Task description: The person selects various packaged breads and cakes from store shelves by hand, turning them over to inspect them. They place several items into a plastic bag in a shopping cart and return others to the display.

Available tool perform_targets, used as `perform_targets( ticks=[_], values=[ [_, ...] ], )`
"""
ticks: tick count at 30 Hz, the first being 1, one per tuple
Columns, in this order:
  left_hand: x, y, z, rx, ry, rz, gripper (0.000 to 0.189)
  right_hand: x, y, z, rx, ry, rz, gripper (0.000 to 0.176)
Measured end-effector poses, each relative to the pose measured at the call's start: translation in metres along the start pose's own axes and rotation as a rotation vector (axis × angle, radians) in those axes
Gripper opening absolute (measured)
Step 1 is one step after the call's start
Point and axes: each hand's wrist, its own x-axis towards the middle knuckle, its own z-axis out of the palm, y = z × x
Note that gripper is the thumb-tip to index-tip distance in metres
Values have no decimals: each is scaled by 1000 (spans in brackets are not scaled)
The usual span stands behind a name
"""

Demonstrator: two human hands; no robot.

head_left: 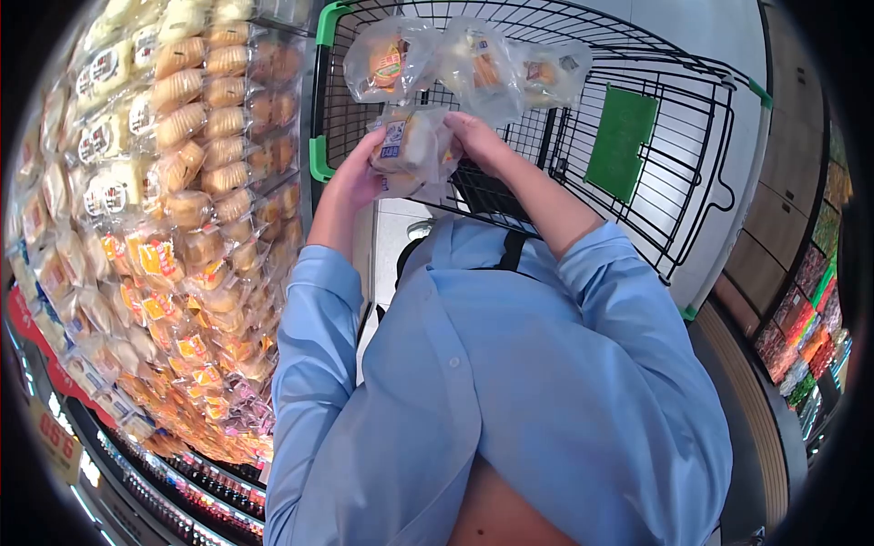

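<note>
In front of my body I hold a clear plastic bag point(421, 150) with a wrapped piece of bread inside, its label dark blue and white. My left hand point(358, 170) is closed on the bag's left side. The fingers of my right hand point(475, 144) pinch the bag's right edge, where the plastic is bunched. Just beyond my hands is a black wire shopping cart point(678, 196) with green corners. Inside it lie three clear bags of packaged bread: one bag with an orange label point(387, 65), a middle bag point(480, 68) and a right bag point(548, 75).
A tall shelf display of individually wrapped breads and buns point(182, 164) rises close on my left. A green panel point(622, 144) is fixed to the cart's wire. Wooden drawers point(760, 250) and colourful packaged goods point(806, 314) stand farther right. A price sign point(56, 441) hangs at lower left.
</note>
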Motion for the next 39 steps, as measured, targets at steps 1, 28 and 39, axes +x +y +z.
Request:
perform_targets(
  ticks=[1, 28, 39],
  values=[
    [2, 1, -6, 45, 31, -33, 52, 0, -1, -3, -28, 7, 8, 35],
    [53, -18, -6, 1150, 630, -95, 94, -23, -12, -6, -3, 152, 110, 38],
    [13, -3, 12, 1717, 812, -54, 92, -46, -10, 2, -117, 115, 9, 36]
  ],
)
